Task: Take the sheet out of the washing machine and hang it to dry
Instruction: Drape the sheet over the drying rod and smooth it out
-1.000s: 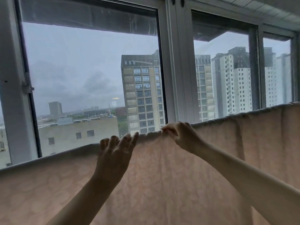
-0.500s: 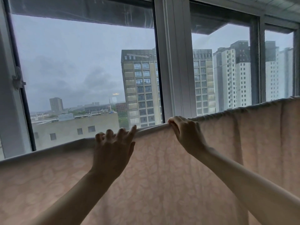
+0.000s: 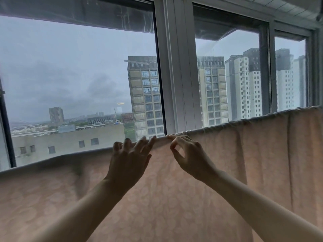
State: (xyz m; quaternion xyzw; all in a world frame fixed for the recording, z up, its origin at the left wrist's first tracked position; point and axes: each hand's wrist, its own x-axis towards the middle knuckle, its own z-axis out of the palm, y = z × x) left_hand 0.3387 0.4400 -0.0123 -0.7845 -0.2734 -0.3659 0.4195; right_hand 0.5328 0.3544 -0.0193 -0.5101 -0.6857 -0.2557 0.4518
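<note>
A pale pink patterned sheet (image 3: 174, 198) hangs over a horizontal rod in front of the windows, its top fold running from lower left up to the right edge. My left hand (image 3: 129, 163) lies against the sheet with spread, fairly straight fingers whose tips reach over the top fold. Just to its right, my right hand (image 3: 188, 154) has its fingers curled onto the top fold, and its thumb and forefinger are bent into a ring against the cloth. The rod itself is hidden under the fabric.
Large windows with white frames (image 3: 174, 75) stand right behind the sheet, showing tower blocks and a grey sky. The sheet has vertical creases on the right side (image 3: 244, 163). A ceiling edge (image 3: 297, 7) shows at the top right.
My right hand has slid left along the top fold, and the two hands now sit closer together. My left hand stays on the fold with its fingers more spread.
</note>
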